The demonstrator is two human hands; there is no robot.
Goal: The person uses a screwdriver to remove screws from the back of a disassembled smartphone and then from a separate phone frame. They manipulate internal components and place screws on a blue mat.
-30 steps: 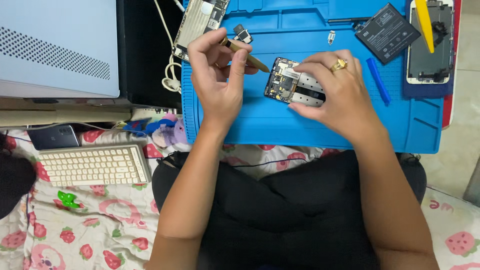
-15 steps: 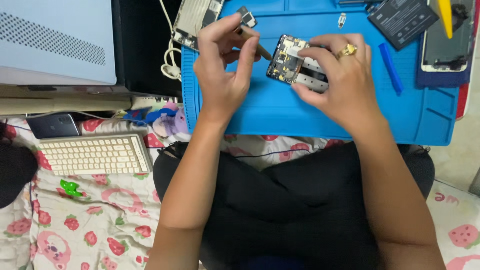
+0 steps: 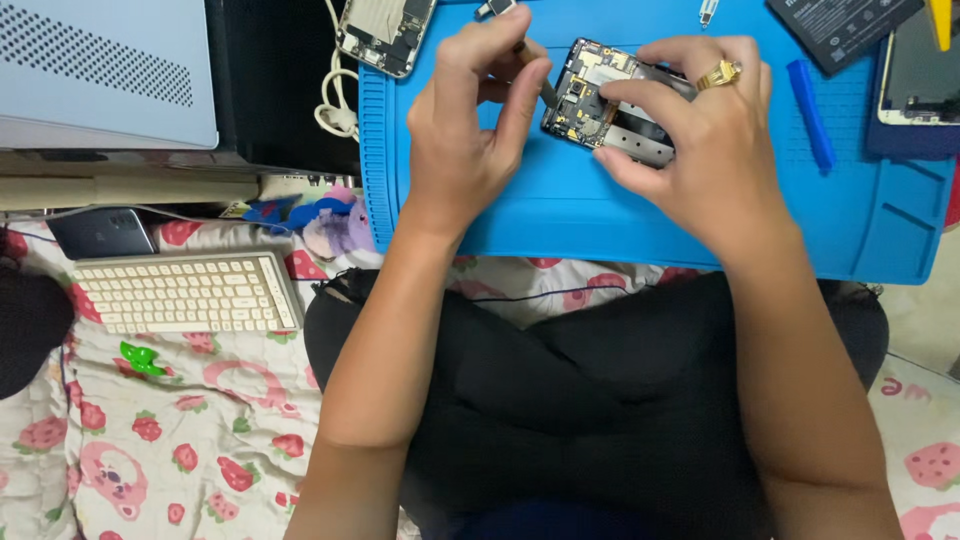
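An opened phone body (image 3: 600, 105) with bare circuit boards lies on a blue work mat (image 3: 640, 215). My right hand (image 3: 690, 130), a gold ring on one finger, presses down on it and holds it by its right side. My left hand (image 3: 470, 130) pinches a thin tool (image 3: 545, 90) whose tip touches the left edge of the phone's board.
Another stripped phone frame (image 3: 385, 30) lies at the mat's top left beside white cables (image 3: 335, 110). A black battery (image 3: 840, 25), a blue pry stick (image 3: 810, 115) and a phone screen (image 3: 920, 70) lie on the right. A cream keyboard (image 3: 185, 290) and dark phone (image 3: 100, 232) rest on strawberry-print cloth.
The view has shifted so the mat and hands sit higher in the frame. The left hand's tool has come in against the phone's left edge; the right hand keeps its hold.
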